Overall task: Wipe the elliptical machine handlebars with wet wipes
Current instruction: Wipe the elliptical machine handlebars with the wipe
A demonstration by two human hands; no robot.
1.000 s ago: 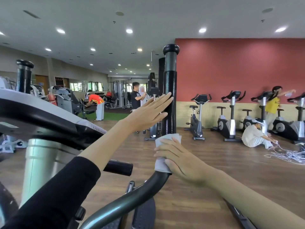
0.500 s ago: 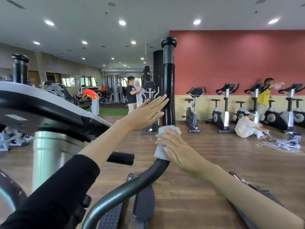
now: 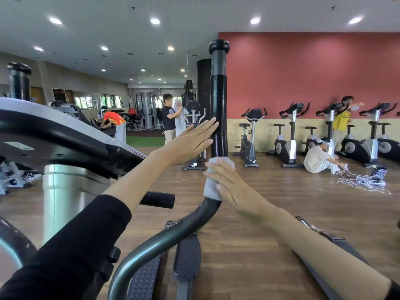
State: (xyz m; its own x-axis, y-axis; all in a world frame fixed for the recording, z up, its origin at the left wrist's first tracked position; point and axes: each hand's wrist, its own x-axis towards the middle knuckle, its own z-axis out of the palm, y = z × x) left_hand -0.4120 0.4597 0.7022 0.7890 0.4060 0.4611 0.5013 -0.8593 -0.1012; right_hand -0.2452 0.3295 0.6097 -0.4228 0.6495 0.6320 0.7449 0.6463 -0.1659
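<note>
The wet wipe (image 3: 213, 180) — a pale, folded sheet — is wrapped around the elliptical's right handlebar (image 3: 218, 118) at the foot of its black foam grip, just above the bend where the bar curves down into grey-green tubing. The right hand (image 3: 234, 188) presses the wipe against the bar, fingers (image 3: 216, 169) laid over it and curled partly round, grasping wipe and bar together. Above it the left hand (image 3: 190, 141) is released and flat, fingers straight, its fingertips touching the left side of the foam grip; a black sleeve (image 3: 71, 250) covers that forearm up to mid-arm. The bar ends in a rounded black cap at the top. Left of the hands sits the machine's console (image 3: 60, 135) on a silver post (image 3: 62, 191), with a short black fixed handle (image 3: 159, 199) sticking out beneath it, and the second handlebar (image 3: 19, 81) stands at far left. Textured pedals (image 3: 187, 256) lie below on the wood floor (image 3: 270, 213). Beyond, a row of exercise bikes (image 3: 289, 137) stands along a red wall (image 3: 303, 72) — several people are among the machines.
</note>
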